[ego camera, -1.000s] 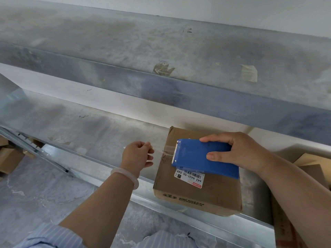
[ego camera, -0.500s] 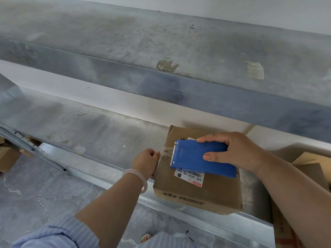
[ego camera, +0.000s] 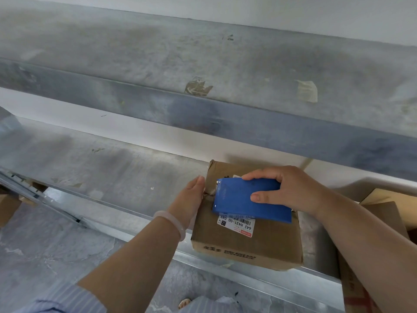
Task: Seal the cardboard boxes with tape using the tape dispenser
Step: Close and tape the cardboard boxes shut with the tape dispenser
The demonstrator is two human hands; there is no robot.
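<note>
A small cardboard box (ego camera: 255, 242) with a white barcode label (ego camera: 235, 225) sits on the grey metal shelf (ego camera: 108, 168). On top of the box lies the blue tape dispenser (ego camera: 246, 203), which my right hand (ego camera: 291, 188) grips, fingers over its far edge and thumb on its flat face. My left hand (ego camera: 191, 199) lies flat against the box's left side, pressing the clear tape end down by the dispenser's toothed edge. The tape itself is barely visible.
More cardboard boxes (ego camera: 383, 213) stand at the right edge of the shelf. An upper metal shelf (ego camera: 203, 71) hangs over the work area, with tape scraps stuck on it. The concrete floor (ego camera: 45, 256) and a box (ego camera: 9, 208) lie below left.
My left hand, which pinched the tape end out to the left of the box, has moved right and now lies flat against the box's side. The dispenser has stayed on top.
</note>
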